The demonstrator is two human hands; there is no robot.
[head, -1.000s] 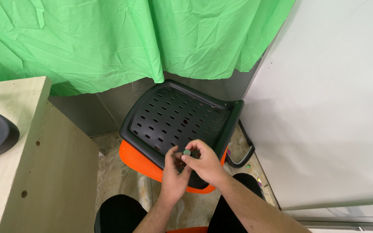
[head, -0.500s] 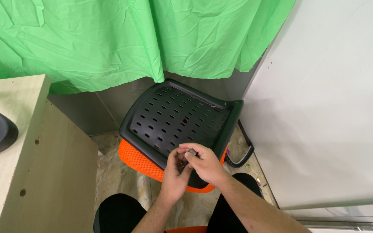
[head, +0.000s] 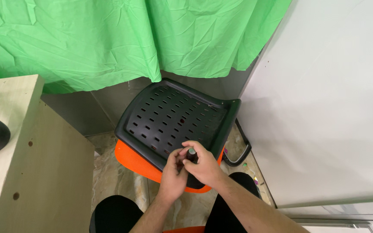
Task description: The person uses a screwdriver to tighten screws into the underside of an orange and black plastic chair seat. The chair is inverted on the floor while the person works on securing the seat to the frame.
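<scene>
Both my hands meet just above a black perforated chair back [head: 173,121] lying on an orange seat [head: 132,160]. My left hand [head: 174,174] and right hand [head: 203,166] curl closed around a small dark cylindrical piece [head: 191,154], pinched at its sides. It looks light, rigid and smooth, perhaps slippery; fingers hide most of it.

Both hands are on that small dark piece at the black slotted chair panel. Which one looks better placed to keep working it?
Probably the right hand: its fingertips wrap the small dark piece from above, while the left hand sits beneath, steadying against the black chair panel.
</scene>
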